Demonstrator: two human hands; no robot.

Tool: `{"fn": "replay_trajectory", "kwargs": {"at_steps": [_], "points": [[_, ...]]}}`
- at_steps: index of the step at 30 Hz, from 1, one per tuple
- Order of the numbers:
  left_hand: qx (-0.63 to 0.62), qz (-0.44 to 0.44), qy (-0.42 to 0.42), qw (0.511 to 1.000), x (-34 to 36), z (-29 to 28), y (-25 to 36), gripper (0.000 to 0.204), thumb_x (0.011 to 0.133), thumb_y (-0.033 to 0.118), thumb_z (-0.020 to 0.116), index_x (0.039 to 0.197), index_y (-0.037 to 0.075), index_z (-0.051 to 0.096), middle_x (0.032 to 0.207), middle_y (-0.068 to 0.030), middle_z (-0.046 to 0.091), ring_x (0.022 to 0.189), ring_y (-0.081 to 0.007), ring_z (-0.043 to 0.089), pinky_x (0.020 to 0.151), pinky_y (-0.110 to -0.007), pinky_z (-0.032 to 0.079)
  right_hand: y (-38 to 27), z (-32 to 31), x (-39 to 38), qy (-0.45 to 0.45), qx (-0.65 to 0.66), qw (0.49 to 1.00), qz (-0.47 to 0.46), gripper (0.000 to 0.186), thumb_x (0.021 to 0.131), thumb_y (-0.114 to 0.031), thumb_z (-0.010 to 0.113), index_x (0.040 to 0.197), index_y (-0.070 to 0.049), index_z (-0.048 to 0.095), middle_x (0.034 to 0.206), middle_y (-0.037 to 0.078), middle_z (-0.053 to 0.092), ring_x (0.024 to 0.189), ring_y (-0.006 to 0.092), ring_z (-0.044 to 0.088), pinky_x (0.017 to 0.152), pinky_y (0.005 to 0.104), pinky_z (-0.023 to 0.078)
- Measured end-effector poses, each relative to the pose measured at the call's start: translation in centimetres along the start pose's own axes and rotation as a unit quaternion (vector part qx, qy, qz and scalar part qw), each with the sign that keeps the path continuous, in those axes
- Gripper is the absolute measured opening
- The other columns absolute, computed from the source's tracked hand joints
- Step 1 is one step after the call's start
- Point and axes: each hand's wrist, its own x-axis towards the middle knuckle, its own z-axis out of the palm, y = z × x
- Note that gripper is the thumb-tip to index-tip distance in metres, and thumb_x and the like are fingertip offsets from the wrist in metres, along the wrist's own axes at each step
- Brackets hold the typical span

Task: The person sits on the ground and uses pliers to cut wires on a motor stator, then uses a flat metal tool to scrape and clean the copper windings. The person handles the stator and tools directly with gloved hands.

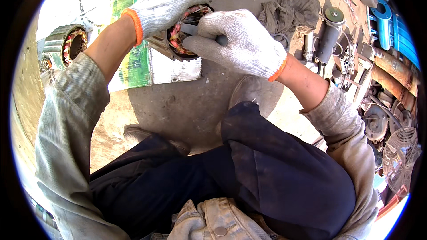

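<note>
A motor stator with a ribbed metal housing and reddish, wrapped copper windings lies on its side, its round opening toward the right. My left hand, in a white knit glove with an orange cuff, is closed over its top and far rim. My right hand, gloved alike, is curled at the opening. Between its thumb and fingers is a flat, greyish blade-like tool, its dark end showing inside the grip. The fingers hide most of that tool and part of the windings.
A second stator lies at the left on white and green sheeting. A dark rag and an angle grinder are on the ground at the right. Beyond them are metal scrap, a wire fan guard and blue parts.
</note>
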Motion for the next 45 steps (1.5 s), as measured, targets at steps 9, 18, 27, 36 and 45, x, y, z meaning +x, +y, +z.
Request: {"fn": "replay_trajectory", "kwargs": {"at_steps": [9, 18, 27, 36, 45], "points": [[-0.01, -0.02, -0.016, 1.0, 0.0, 0.2, -0.5, 0.037, 0.112, 0.026, 0.057, 0.137, 0.008, 0.078, 0.14, -0.0146, 0.075, 0.122, -0.0295, 0.075, 0.109, -0.037, 0.057, 0.3, 1.0, -0.3, 0.025, 0.002, 0.999, -0.03, 0.024, 0.095, -0.026, 0.085, 0.094, -0.003, 0.08, 0.083, 0.02, 0.069, 0.074, 0.0394, 0.07, 0.067, 0.0457, 0.054], [-0.331, -0.326, -0.047, 0.884, 1.0, -4.5, 3.4, 0.04, 0.105, 0.033, 0.068, 0.098, -0.006, 0.075, 0.082, -0.018, 0.072, 0.077, -0.0198, 0.062, 0.08, -0.042, 0.054, -1.8, -6.8, -4.1, -0.007, 0.032, 0.993, -0.113, 0.015, 0.088, -0.012, 0.089, 0.084, -0.005, 0.076, 0.076, 0.007, 0.07, 0.066, 0.0266, 0.071, 0.061, 0.0372, 0.055], [-0.38, -0.365, -0.052, 0.849, 2.0, -5.0, 3.9, 0.042, 0.102, 0.035, 0.067, 0.104, -0.007, 0.078, 0.089, -0.0174, 0.077, 0.082, -0.0227, 0.069, 0.083, -0.043, 0.056, -2.1, -7.0, -4.1, -0.027, -0.009, 0.986, -0.164, 0.027, 0.081, -0.008, 0.09, 0.077, -0.01, 0.064, 0.08, 0.007, 0.07, 0.07, 0.0319, 0.07, 0.062, 0.0403, 0.055], [-0.283, -0.339, -0.053, 0.895, 1.8, -4.7, 4.0, 0.047, 0.104, 0.041, 0.064, 0.108, -0.004, 0.078, 0.092, -0.0249, 0.076, 0.083, -0.0311, 0.072, 0.087, -0.046, 0.057, -1.6, -6.6, -3.3, -0.067, -0.051, 0.978, -0.191, 0.028, 0.085, -0.014, 0.087, 0.076, -0.007, 0.062, 0.073, 0.012, 0.056, 0.071, 0.0388, 0.063, 0.063, 0.0477, 0.05], [-0.314, -0.323, -0.081, 0.889, 2.7, -5.4, 4.7, 0.046, 0.104, 0.039, 0.066, 0.109, -0.004, 0.079, 0.089, -0.0226, 0.077, 0.082, -0.0299, 0.074, 0.085, -0.046, 0.058, -0.7, -4.9, -3.3, -0.037, -0.03, 0.982, -0.184, 0.03, 0.089, -0.015, 0.083, 0.075, -0.007, 0.058, 0.074, 0.013, 0.054, 0.072, 0.0396, 0.063, 0.065, 0.0488, 0.051]]}}
